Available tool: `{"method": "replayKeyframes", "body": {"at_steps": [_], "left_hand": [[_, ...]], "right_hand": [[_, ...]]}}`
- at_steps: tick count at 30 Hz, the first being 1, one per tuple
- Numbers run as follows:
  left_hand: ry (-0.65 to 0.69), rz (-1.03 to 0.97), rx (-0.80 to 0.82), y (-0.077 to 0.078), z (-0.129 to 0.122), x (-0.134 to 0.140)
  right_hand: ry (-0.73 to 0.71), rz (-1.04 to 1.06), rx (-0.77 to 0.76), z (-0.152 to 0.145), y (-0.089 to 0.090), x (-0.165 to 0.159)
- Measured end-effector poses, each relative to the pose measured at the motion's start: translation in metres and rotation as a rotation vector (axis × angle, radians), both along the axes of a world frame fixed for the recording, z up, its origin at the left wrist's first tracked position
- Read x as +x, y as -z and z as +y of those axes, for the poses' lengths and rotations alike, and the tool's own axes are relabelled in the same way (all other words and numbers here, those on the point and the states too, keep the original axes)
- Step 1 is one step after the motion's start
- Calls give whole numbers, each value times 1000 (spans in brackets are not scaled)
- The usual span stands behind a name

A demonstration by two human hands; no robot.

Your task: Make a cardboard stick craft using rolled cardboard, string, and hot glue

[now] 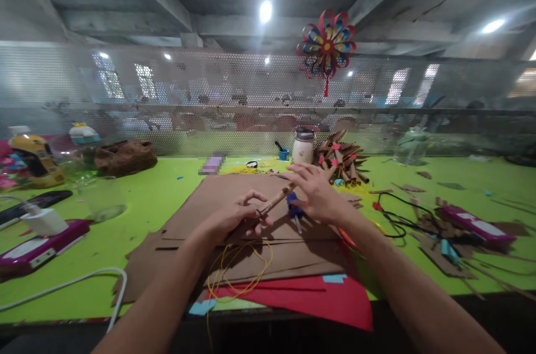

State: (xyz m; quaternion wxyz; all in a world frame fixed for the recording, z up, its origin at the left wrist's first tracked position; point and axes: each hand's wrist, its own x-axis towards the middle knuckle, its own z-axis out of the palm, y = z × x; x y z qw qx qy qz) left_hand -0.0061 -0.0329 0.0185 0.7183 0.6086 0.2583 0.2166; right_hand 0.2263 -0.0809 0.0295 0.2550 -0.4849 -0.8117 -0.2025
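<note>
A thin brown cardboard tube (278, 200) slants between my hands above a stack of brown cardboard sheets (201, 203). My left hand (238, 217) is closed round its near end. At the far end, the fingers of my right hand (318, 192) lie over the tube, with the thumb below. Under the right hand is a blue object with a metal tip (295, 206); its kind is unclear. Loops of yellow string (238, 273) hang by my left wrist and over the front edge of the sheets.
Red paper (310, 301) lies under the cardboard. Behind stand a lidded jar (304, 147) and a pile of brown tubes (345, 161). Purple power strips (77, 229) sit at both sides, with a white cable (100, 271) at left and a black cable (397, 214) at right.
</note>
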Motion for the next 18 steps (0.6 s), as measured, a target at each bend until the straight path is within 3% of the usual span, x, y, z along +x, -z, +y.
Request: {"method": "replayKeyframes", "body": {"at_steps": [8,18], "left_hand": [[125,29,54,-14,-5,-11],[176,70,96,-14,-5,-21]], "right_hand": [[109,-183,-79,3,10,-9],[18,-193,-149,-7,2,-14]]}}
